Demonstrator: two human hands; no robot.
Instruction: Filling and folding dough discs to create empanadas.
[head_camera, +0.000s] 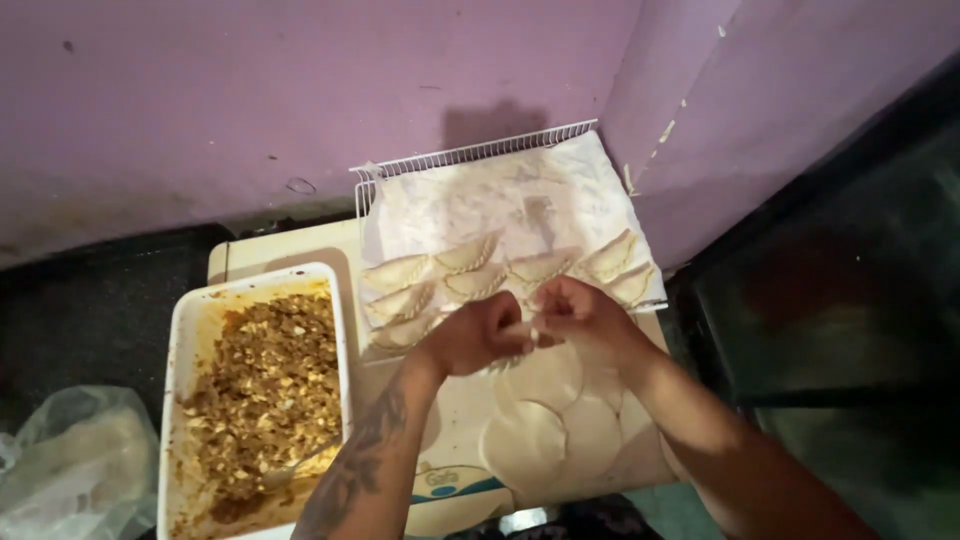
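Note:
My left hand and my right hand meet at the middle of the view, both pinched on a small pale dough piece held between them. Directly below lie several flat round dough discs on a cream board. Just beyond my hands, several folded pastries with crimped edges lie on a floured white cloth over a wire rack.
A white rectangular dish of brown minced filling with a spoon in it stands at the left. A crumpled plastic bag lies at the bottom left. A purple wall rises behind; a dark glass panel stands at the right.

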